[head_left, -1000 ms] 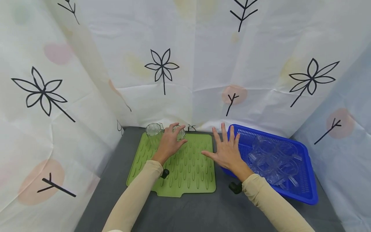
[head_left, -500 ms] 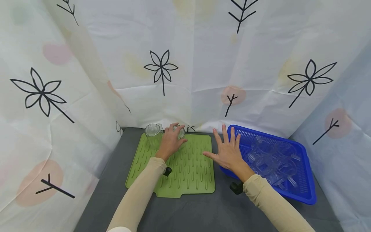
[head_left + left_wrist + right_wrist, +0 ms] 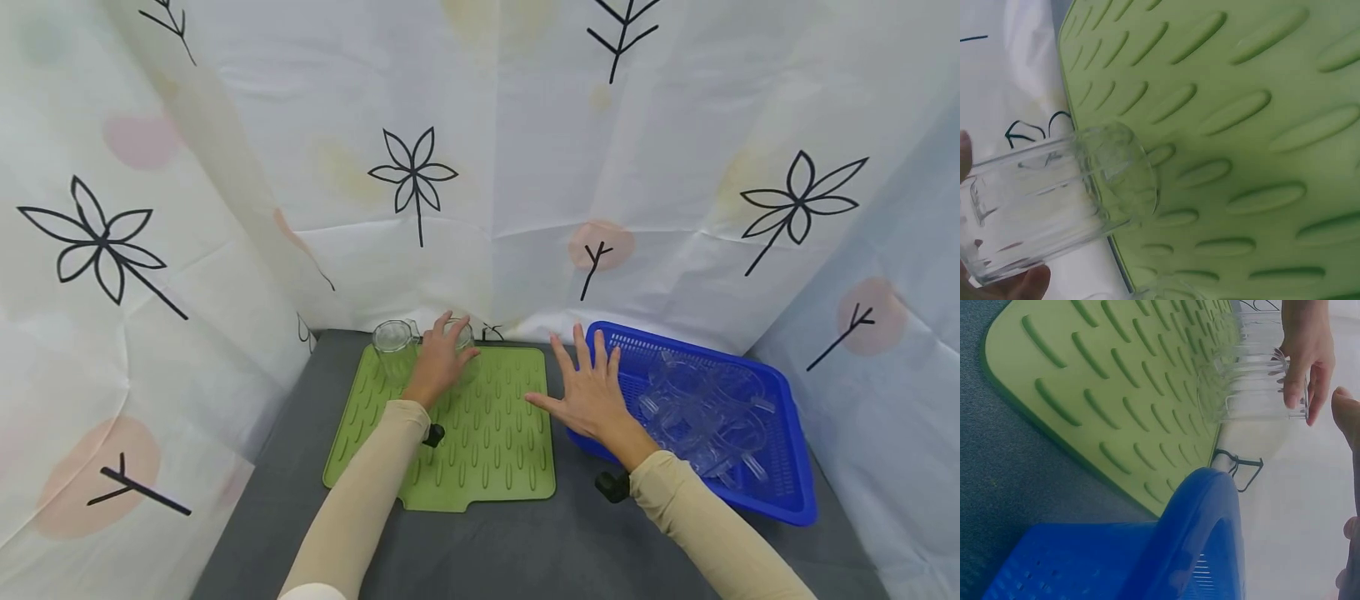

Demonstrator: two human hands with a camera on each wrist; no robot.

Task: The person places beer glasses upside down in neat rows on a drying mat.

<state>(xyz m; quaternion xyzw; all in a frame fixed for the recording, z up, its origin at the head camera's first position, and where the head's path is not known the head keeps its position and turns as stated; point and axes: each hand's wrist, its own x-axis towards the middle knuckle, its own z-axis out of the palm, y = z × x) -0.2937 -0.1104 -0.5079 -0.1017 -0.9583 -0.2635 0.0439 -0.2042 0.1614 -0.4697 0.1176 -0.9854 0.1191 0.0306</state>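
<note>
My left hand (image 3: 437,362) holds a clear glass mug (image 3: 1041,194) at its upper end, thumb on one side and fingers on the other. The mug's other end is at the far part of a green ridged mat (image 3: 480,467); whether it touches the mat I cannot tell. Just left of that hand, another glass mug (image 3: 393,337) stands on the mat. My right hand (image 3: 592,404) hovers with fingers spread near the left side of a blue plastic basket (image 3: 798,450), holding nothing. Several clear mugs (image 3: 705,408) lie in the basket.
A dark grey tabletop (image 3: 510,550) carries the mat and basket. Behind and on both sides hangs a white curtain (image 3: 525,167) with printed flowers, close to the far edge of the mat. The basket's raised rim (image 3: 1191,512) stands near the mat's right edge.
My left hand has shifted slightly up and away with the glass mug in its fingers. The right hand stays spread in nearly the same place. The head view has drifted slightly.
</note>
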